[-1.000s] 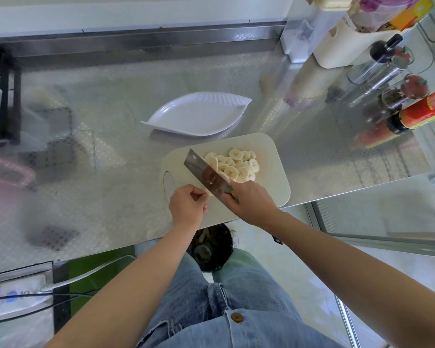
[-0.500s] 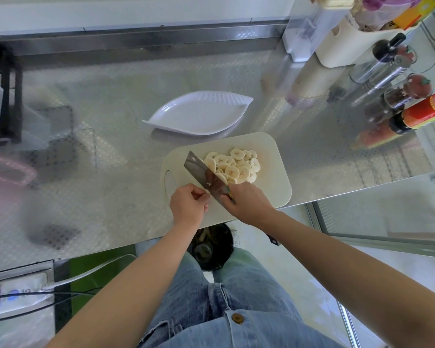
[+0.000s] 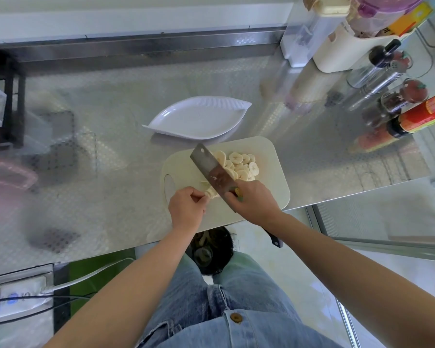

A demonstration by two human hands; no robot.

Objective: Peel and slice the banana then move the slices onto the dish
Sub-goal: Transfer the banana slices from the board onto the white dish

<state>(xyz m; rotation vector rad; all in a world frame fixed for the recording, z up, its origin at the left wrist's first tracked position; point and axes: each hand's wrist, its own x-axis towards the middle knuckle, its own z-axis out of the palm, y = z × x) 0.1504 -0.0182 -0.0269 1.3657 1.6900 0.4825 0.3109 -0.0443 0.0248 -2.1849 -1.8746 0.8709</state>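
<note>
A cream cutting board (image 3: 269, 156) lies at the counter's near edge. Several banana slices (image 3: 241, 164) are piled on its far half. My left hand (image 3: 186, 209) pinches the short remaining banana end (image 3: 210, 193) on the board. My right hand (image 3: 254, 199) grips the cleaver (image 3: 212, 169), whose blade stands between the banana end and the pile of slices. Just beyond the board sits the white leaf-shaped dish (image 3: 199, 119), with nothing in it.
Bottles (image 3: 422, 116), spice jars (image 3: 402, 96) and a cream container (image 3: 337, 54) crowd the back right of the steel counter (image 3: 111, 146). A dark rack (image 3: 3, 101) and a pink object (image 3: 8, 174) stand at the left. A bin (image 3: 211, 249) sits below the counter edge.
The cleaver blade has shifted right, toward the slice pile, uncovering the small banana end pinched by my left hand. Both hands stay at the board's near edge.
</note>
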